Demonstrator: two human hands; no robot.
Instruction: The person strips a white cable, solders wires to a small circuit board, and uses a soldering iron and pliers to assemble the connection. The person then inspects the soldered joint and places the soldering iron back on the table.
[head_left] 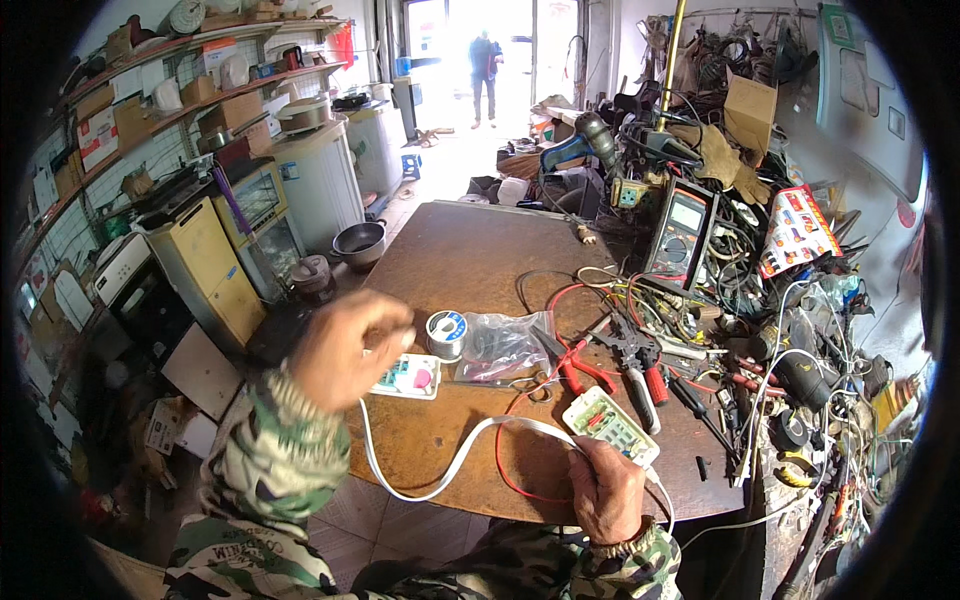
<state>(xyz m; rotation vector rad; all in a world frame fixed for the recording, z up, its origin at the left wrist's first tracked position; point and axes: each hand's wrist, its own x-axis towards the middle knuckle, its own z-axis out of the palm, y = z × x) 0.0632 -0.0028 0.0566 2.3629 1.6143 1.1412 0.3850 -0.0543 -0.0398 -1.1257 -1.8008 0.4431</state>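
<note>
My left hand [345, 345], slightly blurred, is raised with curled fingers over a white plastic housing [405, 375] with small coloured parts inside; whether it holds anything is unclear. My right hand [605, 490] grips a white cable [440, 490] at the front of the wooden bench, just below an open cream housing [610, 425] with wiring inside. The cable loops between the two housings. A solder spool [446, 340] sits beside a clear plastic bag [500, 345]. Red-handled pliers [580, 365] and a grey-and-red hand tool [640, 375] lie to the right, with a red wire looping nearby.
A multimeter [680, 235], tangled cables and heaped tools crowd the bench's right side [800, 400]. Appliances [215, 280] and laden shelves line the left wall. A black pot [358, 240] stands beyond the bench [450, 250]. A person [485, 75] stands in the bright doorway.
</note>
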